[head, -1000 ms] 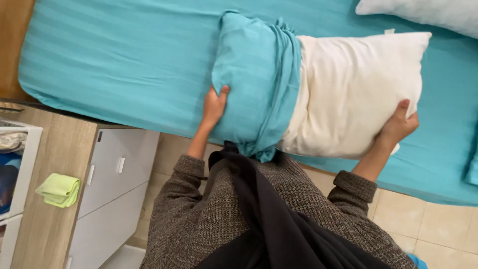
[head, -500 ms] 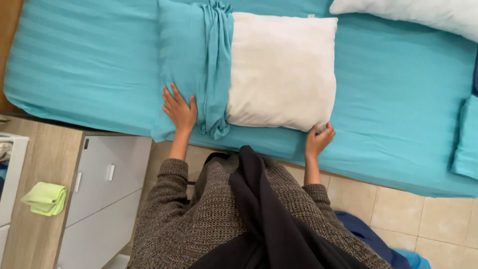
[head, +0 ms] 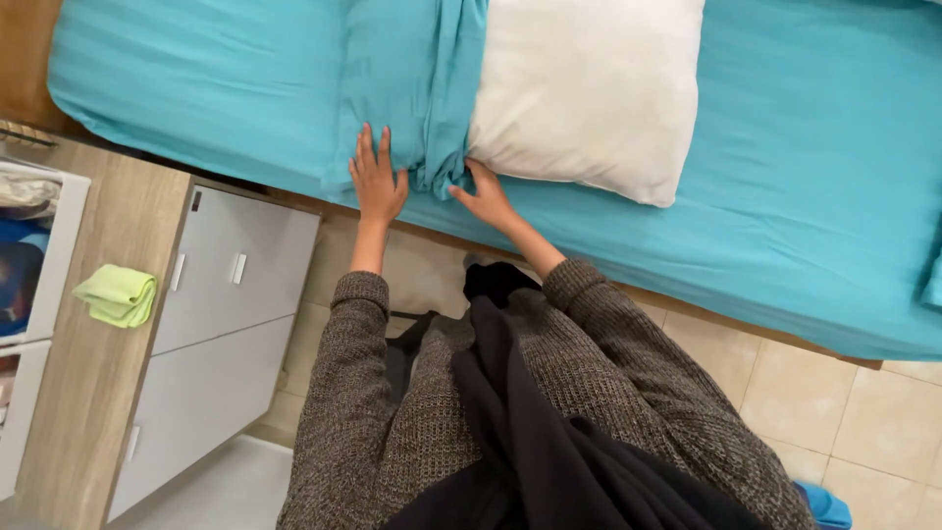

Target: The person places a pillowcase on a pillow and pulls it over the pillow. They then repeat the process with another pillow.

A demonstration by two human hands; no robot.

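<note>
A white pillow point(head: 589, 88) lies on a bed with a teal sheet point(head: 196, 79). A teal pillowcase point(head: 402, 79) covers the pillow's left end, bunched at its open edge. My left hand point(head: 375, 179) lies flat on the near corner of the pillowcase, fingers spread. My right hand point(head: 483, 196) is at the bunched edge of the pillowcase, by the pillow's near left corner, fingers curled into the fabric.
A wooden-topped cabinet with white drawers point(head: 211, 324) stands at the left, a folded light green cloth point(head: 118, 294) on top. Beige floor tiles point(head: 873, 412) run along the bed's near edge. A blue object point(head: 824, 505) lies on the floor at the lower right.
The pillow has slid left on the bed. My right hand has moved from the pillow's right end to its near left corner at the pillowcase edge. My left hand stays on the pillowcase.
</note>
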